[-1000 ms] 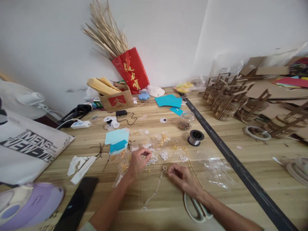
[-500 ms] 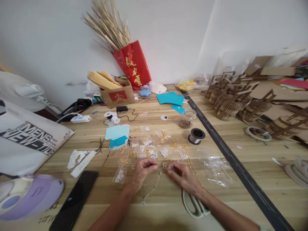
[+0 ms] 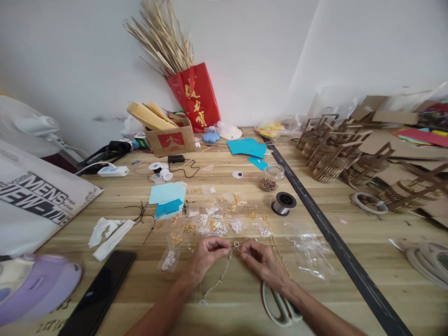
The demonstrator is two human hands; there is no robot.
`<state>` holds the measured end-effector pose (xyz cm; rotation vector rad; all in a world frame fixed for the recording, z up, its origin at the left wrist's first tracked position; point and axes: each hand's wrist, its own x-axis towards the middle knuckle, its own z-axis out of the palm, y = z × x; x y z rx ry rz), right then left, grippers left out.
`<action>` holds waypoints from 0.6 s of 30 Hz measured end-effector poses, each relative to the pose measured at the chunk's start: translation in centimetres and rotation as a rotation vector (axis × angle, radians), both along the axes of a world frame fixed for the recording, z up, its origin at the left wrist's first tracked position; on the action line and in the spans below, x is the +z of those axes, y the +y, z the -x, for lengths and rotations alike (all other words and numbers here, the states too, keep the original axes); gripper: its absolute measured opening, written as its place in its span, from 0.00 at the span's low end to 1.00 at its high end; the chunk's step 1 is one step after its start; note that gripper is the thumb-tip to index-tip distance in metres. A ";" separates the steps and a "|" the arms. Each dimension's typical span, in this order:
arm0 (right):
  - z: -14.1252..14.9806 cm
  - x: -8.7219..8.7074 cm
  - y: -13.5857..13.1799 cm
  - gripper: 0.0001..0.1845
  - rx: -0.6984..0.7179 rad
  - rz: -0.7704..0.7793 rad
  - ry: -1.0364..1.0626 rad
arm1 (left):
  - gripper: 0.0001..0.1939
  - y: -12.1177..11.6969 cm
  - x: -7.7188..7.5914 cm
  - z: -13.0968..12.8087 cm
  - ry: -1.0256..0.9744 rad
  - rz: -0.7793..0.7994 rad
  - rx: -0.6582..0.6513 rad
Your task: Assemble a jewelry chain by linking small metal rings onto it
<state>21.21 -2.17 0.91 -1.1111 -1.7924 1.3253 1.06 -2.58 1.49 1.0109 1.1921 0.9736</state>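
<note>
Fingertips are pressed together on both the left hand (image 3: 207,256) and the right hand (image 3: 262,260); can't tell if anything's pinched. The silver chain (image 3: 220,279) is seen trailing nearward from between them, scissors (image 3: 279,305) partly covered by the right forearm.

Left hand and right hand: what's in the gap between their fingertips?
A small ring, by the upper end of the silver chain. Head view.

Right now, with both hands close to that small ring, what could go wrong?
The silver chain trails loose beside the left hand and might snag. That hand could also nudge the silver findings piled just beyond it. The scissors lie by the right forearm, which may bump them.
</note>
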 end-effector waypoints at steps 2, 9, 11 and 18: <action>0.0 -0.1 0.0 0.13 0.004 0.000 0.004 | 0.10 0.0 -0.1 0.0 -0.010 0.003 -0.007; 0.0 -0.1 0.0 0.14 0.007 0.003 0.002 | 0.10 0.1 -0.7 -0.1 -0.015 -0.008 -0.021; 0.0 -0.1 0.0 0.15 0.016 0.005 0.008 | 0.10 0.1 -0.8 -0.2 -0.009 -0.010 -0.027; 0.1 0.0 -0.1 0.17 0.037 -0.005 0.011 | 0.09 -0.1 -0.4 -0.4 0.018 -0.018 -0.083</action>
